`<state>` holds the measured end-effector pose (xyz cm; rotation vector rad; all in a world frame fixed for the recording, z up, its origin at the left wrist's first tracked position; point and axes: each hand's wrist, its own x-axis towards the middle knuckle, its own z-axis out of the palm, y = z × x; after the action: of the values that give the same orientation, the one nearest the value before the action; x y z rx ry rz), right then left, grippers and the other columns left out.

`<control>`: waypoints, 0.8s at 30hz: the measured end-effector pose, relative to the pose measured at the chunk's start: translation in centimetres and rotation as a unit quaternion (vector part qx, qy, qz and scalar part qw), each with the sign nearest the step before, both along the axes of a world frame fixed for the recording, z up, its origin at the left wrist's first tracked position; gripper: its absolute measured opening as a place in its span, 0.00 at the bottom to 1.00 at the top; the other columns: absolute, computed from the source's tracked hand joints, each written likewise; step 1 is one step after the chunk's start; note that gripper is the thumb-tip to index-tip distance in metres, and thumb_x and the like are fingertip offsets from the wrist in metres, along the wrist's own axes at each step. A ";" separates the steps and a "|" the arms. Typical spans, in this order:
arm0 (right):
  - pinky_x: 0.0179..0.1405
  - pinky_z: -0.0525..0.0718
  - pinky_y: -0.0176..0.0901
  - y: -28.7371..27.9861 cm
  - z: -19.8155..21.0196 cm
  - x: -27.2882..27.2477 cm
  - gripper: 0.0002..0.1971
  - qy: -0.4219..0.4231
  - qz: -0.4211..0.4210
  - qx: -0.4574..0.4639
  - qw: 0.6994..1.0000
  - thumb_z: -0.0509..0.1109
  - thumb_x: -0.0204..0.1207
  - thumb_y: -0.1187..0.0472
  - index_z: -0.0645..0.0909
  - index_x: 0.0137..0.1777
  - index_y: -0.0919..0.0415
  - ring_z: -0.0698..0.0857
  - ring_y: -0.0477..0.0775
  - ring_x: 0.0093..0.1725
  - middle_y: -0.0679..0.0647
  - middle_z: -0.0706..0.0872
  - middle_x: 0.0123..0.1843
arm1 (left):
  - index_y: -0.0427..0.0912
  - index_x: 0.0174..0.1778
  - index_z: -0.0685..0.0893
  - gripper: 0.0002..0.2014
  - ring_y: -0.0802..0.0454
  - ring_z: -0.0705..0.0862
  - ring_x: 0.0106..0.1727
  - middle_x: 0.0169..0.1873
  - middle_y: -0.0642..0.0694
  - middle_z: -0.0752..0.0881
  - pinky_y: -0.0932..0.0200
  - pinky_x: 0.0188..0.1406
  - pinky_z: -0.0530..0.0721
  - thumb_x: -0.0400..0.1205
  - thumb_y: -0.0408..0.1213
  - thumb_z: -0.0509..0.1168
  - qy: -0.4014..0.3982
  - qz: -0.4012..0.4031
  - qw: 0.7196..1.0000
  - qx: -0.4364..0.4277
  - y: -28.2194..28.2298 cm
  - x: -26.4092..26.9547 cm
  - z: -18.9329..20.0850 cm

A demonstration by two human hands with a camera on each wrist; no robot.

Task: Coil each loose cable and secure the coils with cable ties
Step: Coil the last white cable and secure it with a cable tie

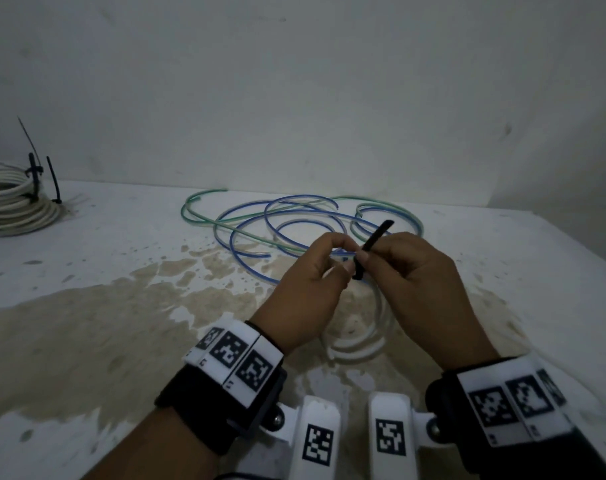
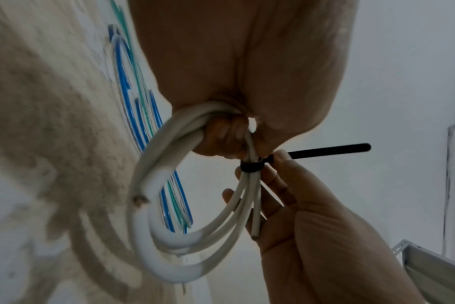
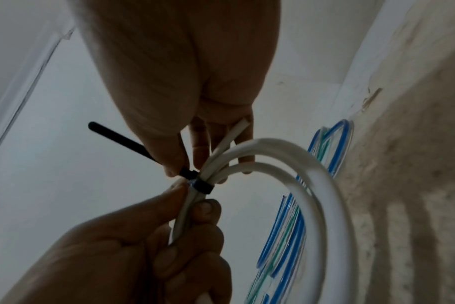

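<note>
White cable coil (image 2: 169, 236): held above the stained table (image 1: 87, 323), in front of the loose cables, its loops hanging below both hands.
Cable tie (image 2: 249, 165): black, wrapped around the gathered strands of the white cable coil; its free tail (image 1: 377, 233) sticks up and away.
Left hand (image 1: 305, 289): fingers curled around the strands just beside the tie band.
Right hand (image 1: 419, 282): thumb and fingertips (image 3: 174, 164) pinch the tie at its head, other fingers lying behind the strands.
Loose cables (image 1: 294, 223): blue and green, sprawled on the table beyond the coil.
Tied coil (image 1: 14, 199): white, far left of the white cable coil, black ties around it.
</note>
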<state>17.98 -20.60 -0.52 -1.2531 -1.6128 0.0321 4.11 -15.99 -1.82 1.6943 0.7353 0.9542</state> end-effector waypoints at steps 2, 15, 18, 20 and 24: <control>0.40 0.71 0.20 -0.1 0.1 -0.1 0.09 0.005 0.001 0.002 1.000 0.68 0.75 0.60 0.80 0.37 0.43 0.80 0.35 0.39 0.38 0.81 0.34 | 0.54 0.52 0.78 0.04 0.57 0.67 0.22 0.31 0.46 0.77 0.60 0.25 0.67 0.85 0.39 0.61 0.007 0.003 1.000 0.012 -0.2 0.1 0.1; 0.44 0.73 0.20 0.0 0.1 0.4 0.08 -0.031 -0.029 -0.048 0.998 0.67 0.77 0.61 0.88 0.44 0.61 0.80 0.35 0.42 0.48 0.88 0.42 | 0.45 0.50 0.80 0.02 0.62 0.69 0.19 0.28 0.52 0.80 0.67 0.21 0.66 0.84 0.36 0.62 -0.004 0.031 0.999 -0.016 -0.3 0.0 0.1; 0.46 0.67 0.12 0.0 -0.7 0.5 0.11 -0.072 -0.053 -0.094 0.992 0.67 0.80 0.64 0.87 0.59 0.60 0.82 0.38 0.50 0.52 0.90 0.55 | 0.48 0.55 0.77 0.05 0.57 0.62 0.18 0.27 0.47 0.74 0.65 0.18 0.61 0.86 0.35 0.59 -0.048 0.036 0.993 -0.101 0.0 -0.4 0.9; 0.45 0.68 0.11 -0.1 -0.8 0.3 0.11 -0.087 -0.038 -0.081 0.992 0.67 0.80 0.65 0.87 0.58 0.58 0.81 0.36 0.51 0.52 0.91 0.51 | 0.47 0.53 0.78 0.04 0.57 0.61 0.19 0.30 0.39 0.69 0.64 0.18 0.61 0.85 0.35 0.61 -0.050 0.043 0.993 -0.096 0.0 -0.6 1.3; 0.43 0.73 0.18 -0.3 -0.3 0.0 0.10 -0.080 -0.018 -0.097 0.992 0.68 0.79 0.59 0.88 0.56 0.53 0.80 0.31 0.50 0.45 0.91 0.47 | 0.46 0.46 0.81 0.03 0.59 0.66 0.18 0.28 0.48 0.74 0.65 0.18 0.66 0.83 0.34 0.65 -0.018 0.061 0.996 -0.069 0.0 -0.7 1.3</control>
<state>18.01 -20.85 -0.86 -1.4645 -1.7568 0.0691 3.46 -15.98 -0.52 1.5228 0.8676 0.9926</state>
